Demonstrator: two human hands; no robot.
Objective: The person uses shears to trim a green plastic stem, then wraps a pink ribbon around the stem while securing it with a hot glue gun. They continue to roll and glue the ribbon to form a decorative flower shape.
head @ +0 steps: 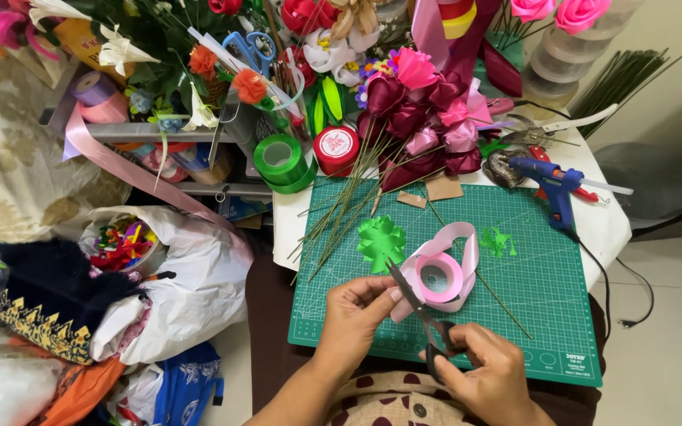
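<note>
My right hand (487, 371) grips black-handled scissors (420, 312), blades open and pointing up-left toward a strip of pink ribbon. My left hand (357, 312) pinches the free end of that pink ribbon, which runs off a pink ribbon roll (439, 276) lying on the green cutting mat (546, 260). A green ribbon leaf rosette (381, 241) lies on the mat just above my left hand. Several green wire stems (345, 209) fan across the mat's left top corner.
A blue glue gun (556, 185) rests at the mat's right top corner, its cord trailing off the table. Ribbon flowers (424, 118), a green ribbon roll (282, 162) and a red roll (335, 148) crowd the back. A white bag (191, 288) and cloth piles sit left.
</note>
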